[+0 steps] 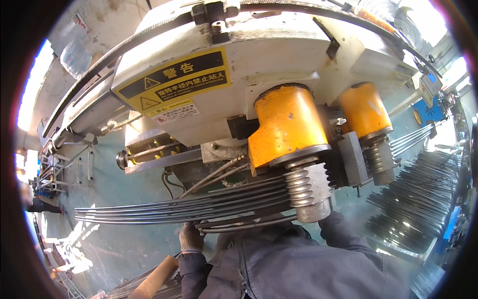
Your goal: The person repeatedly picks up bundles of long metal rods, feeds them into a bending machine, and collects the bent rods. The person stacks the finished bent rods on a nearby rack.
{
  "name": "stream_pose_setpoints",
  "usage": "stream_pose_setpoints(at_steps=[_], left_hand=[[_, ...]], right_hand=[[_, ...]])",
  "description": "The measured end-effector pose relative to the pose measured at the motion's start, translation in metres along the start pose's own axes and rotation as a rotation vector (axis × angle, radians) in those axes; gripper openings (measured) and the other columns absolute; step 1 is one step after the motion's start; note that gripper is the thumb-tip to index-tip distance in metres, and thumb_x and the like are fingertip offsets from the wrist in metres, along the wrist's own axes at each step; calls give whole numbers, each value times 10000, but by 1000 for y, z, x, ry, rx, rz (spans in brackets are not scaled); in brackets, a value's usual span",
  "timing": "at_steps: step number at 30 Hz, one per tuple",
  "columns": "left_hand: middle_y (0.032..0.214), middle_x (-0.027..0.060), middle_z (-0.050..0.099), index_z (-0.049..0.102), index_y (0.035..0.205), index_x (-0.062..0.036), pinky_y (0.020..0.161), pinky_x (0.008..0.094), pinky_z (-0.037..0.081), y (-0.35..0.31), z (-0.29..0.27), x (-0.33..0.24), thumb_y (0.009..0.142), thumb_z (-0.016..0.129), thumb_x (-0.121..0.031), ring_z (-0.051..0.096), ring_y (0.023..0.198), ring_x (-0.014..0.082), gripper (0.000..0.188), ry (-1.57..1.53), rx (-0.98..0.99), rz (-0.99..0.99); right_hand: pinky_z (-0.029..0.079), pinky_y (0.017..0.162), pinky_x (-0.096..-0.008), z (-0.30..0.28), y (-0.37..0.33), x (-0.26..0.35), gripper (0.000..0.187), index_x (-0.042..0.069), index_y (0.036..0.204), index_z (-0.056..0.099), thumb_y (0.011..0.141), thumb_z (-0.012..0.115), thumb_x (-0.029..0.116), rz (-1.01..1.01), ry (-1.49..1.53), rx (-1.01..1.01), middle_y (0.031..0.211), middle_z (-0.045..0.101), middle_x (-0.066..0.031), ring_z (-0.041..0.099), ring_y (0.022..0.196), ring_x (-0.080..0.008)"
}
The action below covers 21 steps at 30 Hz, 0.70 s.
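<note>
My left hand [191,238], in a pale work glove, is just below the left end of a dark bar with a ribbed hose [249,227] beside it. Its fingertips reach up to the bar and the rods, and how they are bent is hidden. A row of long, thin dark metal rods [164,212] runs sideways in front of me into a large machine. My right sleeve [343,231] goes up behind a ribbed metal roller [306,192] under an orange housing [289,124]. The right hand itself is hidden behind the machine parts.
The white machine body [269,55] with a yellow warning label [174,79] hangs over the work. A second orange housing [366,109] stands to the right. Many dark rods [418,199] lie stacked at right. A brown cardboard tube [155,279] is at lower left.
</note>
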<state>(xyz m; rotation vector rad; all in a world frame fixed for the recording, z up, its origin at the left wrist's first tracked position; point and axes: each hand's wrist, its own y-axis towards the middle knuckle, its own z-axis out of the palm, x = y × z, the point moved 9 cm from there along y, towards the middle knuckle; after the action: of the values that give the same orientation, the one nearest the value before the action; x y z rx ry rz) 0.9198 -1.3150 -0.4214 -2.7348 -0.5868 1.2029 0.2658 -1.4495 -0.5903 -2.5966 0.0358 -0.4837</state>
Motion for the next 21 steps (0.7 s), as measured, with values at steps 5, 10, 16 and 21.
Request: stream_pose_setpoints(at_steps=[5,10,16,21], left_hand=[[1311,67,814,836,1307,-143,1097,417,586,6,-40,-29,945,854,-379,699,1308,286,433,62,-88,-22],[1219,39,823,798,1267,-164,1060,497,600,11,-43,-64,921,866,-315,748,1192,285,384,677,-134,413],[1145,17,772,783,1191,-171,1033,483,560,4,-44,-33,955,771,-261,685,1170,221,253,1423,-107,647],[972,36,738,738,1080,-193,760,434,596,27,-103,-8,968,716,-139,744,901,225,127,1388,-457,685]], right_hand=[[599,984,-426,13,-38,7,486,39,1161,867,1005,730,478,291,479,-8,1076,860,-182,815,1111,-329],[577,1105,-458,15,-146,18,574,57,1271,852,1002,708,544,475,368,84,1253,829,-246,773,1260,-403],[563,1140,-458,5,-253,-17,569,56,1318,840,1014,723,522,635,437,5,1344,803,-251,743,1315,-411],[588,1092,-463,-92,-278,-69,527,71,1287,852,983,761,493,718,448,-390,1271,816,-257,764,1257,-418]])
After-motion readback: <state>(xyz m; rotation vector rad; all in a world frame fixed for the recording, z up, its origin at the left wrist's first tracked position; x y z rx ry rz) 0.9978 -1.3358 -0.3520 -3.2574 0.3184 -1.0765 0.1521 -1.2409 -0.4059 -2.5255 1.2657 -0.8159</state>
